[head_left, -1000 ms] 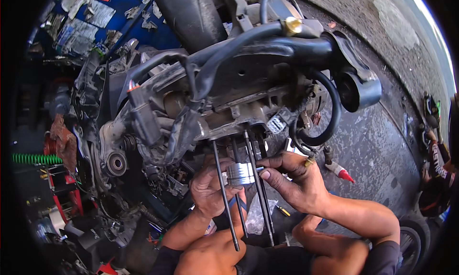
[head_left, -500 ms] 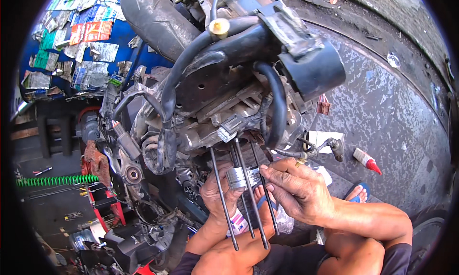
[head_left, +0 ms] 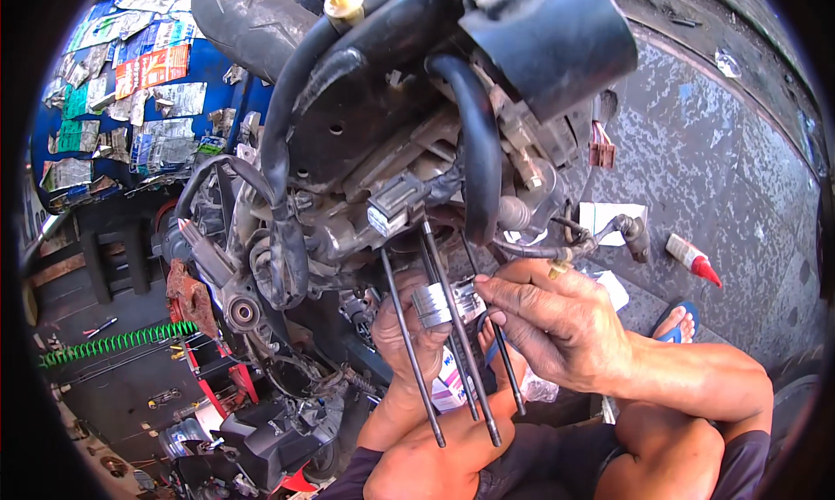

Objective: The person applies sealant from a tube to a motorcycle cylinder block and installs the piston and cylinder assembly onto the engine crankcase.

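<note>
A silver piston (head_left: 432,304) sits among several long threaded studs (head_left: 402,326) that project from the grimy engine (head_left: 348,235) of a partly dismantled motorcycle. My left hand (head_left: 398,339) grips the piston from the left, its fingers partly hidden behind piston and studs. My right hand (head_left: 557,326) is closed at the piston's right side, thumb and forefinger pinching at its edge; any small part between them is too small to make out. Above hang black hoses (head_left: 474,152) and a connector (head_left: 396,206). Whether the piston is joined to a rod is hidden.
A tire (head_left: 243,30) stands at the top. Left are a blue panel with torn packets (head_left: 139,100), a green spring (head_left: 113,339), a red stand and scattered parts. Right on the floor lie a red-capped tube (head_left: 691,258) and white paper (head_left: 600,222). My sandalled feet (head_left: 683,322) show below.
The view has turned, showing more of the blue panel and floor. Both hands with the piston appear further right and slightly higher than half a second ago, still gripping it.
</note>
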A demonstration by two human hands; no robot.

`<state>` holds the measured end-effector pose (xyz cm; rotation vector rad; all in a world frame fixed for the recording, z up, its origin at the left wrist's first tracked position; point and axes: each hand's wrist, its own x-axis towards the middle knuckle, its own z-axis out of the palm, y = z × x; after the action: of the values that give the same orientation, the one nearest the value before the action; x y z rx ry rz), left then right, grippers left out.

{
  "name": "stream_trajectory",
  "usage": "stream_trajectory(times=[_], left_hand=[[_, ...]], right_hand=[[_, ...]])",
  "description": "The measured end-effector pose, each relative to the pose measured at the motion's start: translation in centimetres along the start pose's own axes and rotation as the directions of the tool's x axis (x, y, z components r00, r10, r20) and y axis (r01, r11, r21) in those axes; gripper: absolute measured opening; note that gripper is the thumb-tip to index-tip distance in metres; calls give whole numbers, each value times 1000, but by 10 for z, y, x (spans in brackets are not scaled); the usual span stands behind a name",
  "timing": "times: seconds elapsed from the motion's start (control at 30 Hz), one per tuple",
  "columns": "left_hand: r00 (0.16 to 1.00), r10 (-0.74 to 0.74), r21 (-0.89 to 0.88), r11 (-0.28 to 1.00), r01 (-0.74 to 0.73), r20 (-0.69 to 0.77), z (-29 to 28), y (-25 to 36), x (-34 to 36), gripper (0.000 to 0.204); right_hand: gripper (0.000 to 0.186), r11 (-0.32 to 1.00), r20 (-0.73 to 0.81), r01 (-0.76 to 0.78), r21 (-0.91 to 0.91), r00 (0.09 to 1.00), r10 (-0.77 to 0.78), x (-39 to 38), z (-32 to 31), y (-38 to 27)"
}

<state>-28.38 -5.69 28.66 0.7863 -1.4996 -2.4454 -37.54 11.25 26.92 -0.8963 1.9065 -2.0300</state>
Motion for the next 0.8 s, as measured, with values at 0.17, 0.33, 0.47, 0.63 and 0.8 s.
stream_trajectory(times=[0.17, 0.33, 0.47, 0.63, 0.8], left_hand=[[988, 145, 330, 931, -154, 52, -18, -6, -5, 52], [977, 215, 382, 902, -199, 1, -35, -13, -7, 62], [951, 299, 496, 817, -296, 75, -31, -13, -3, 57], [944, 323, 360, 874, -327, 74, -31, -15, -3, 50], [945, 321, 328, 887, -324, 66, -30, -15, -3, 51]], right_hand=[[39, 1000, -16, 23, 6, 1000, -23, -3, 2, 2], [34, 1000, -45, 3, 30, 999, -1, -2, 8, 2], [25, 1000, -29, 8, 18, 1000, -8, 2, 5, 3], [25, 1000, -26, -7, 17, 1000, 8, 5, 6, -2], [25, 1000, -9, 20, 24, 1000, -20, 3, 10, 1]])
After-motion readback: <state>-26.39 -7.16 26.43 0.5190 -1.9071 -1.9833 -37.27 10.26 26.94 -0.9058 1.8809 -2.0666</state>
